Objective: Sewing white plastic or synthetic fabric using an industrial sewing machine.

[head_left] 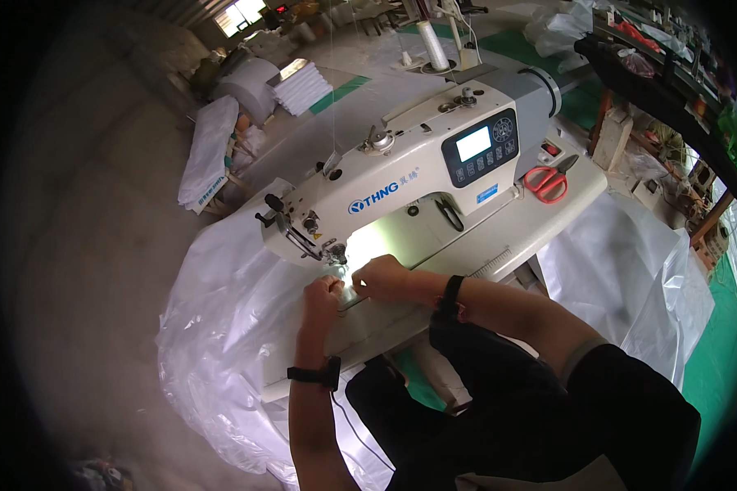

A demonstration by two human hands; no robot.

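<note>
White translucent plastic sheeting [221, 327] spills off the left side of the sewing table [540, 221] and gathers in folds on the floor, with a further spread of it hanging to the right of the person's knees. Its edge lies on the table bed directly beneath the needle area [336, 255] of the cream industrial sewing machine [409, 180], lit brightly by the machine's lamp. The left hand [323, 295] rests on the sheeting just near of the needle, fingers curled and pressing the material down; whether it pinches a fold cannot be told. The right hand [381, 278] sits just beside it to the right, fingers closed narrowly on the sheet's edge close to the presser foot. The two hands are almost touching. Each wrist wears a black band. Red-handled scissors [546, 182] lie on the table's far right, well apart from the hands, beside the machine's grey control panel [480, 147]. A thread cone [432, 45] stands behind the machine.
</note>
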